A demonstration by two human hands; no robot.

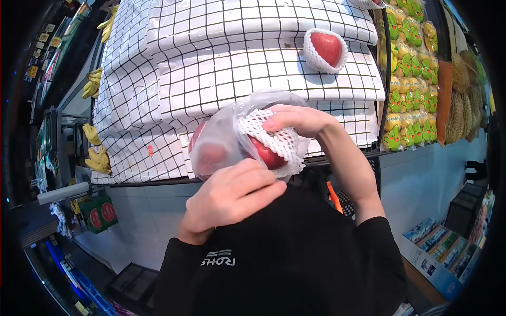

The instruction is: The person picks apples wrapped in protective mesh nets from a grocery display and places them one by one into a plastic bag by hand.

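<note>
My right hand [301, 120] is closed over a red apple [266, 154] wrapped in a white foam net [282, 141]. That apple sits at the mouth of a clear plastic bag [227, 124]. My left hand [232, 197] has its fingers curled at the near edge of the bag, gripping the plastic; its fingertips are partly hidden. Through the cloudy film more red fruit [211, 156] shows on the bag's left side. Beyond the bag, another red apple [327, 48] in a foam net lies on the checked cloth [221, 71].
The stepped display ends at a dark front edge [142, 184] close to my body. Bananas [97, 158] hang along its left side. Packed yellow fruit [411, 100] in printed wrapping stands to the right. A green box [99, 213] is at lower left, a blue-and-white display box [435, 263] at lower right.
</note>
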